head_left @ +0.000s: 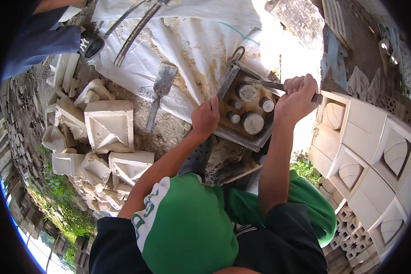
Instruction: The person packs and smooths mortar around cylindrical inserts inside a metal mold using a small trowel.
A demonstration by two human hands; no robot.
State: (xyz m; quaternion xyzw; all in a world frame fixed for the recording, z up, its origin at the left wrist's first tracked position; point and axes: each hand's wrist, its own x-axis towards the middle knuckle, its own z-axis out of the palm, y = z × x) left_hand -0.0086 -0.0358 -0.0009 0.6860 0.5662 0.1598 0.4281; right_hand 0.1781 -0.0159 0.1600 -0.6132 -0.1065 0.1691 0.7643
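Note:
In front of me lies a square box-shaped mould (235, 139) with dark walls and a wire loop at its far corner. Brown, sandy material (239, 123) fills it, and several round grey plugs (253, 123) of different sizes stand up from it. My left hand (205, 118) is closed on the mould's left wall, its fingertips partly hidden. In my right hand (298, 94) I grip a flat metal bar (268, 84). The bar reaches left across the far part of the mould, and its other end sticks out beyond my fist.
White sheeting (192, 50) spreads beyond the mould, with a flat trowel (163, 81) and long metal bars (137, 34) on it. Broken pale blocks (108, 125) pile up at left. Patterned blocks (363, 155) are stacked at right. Another person's shoe (91, 44) is far left.

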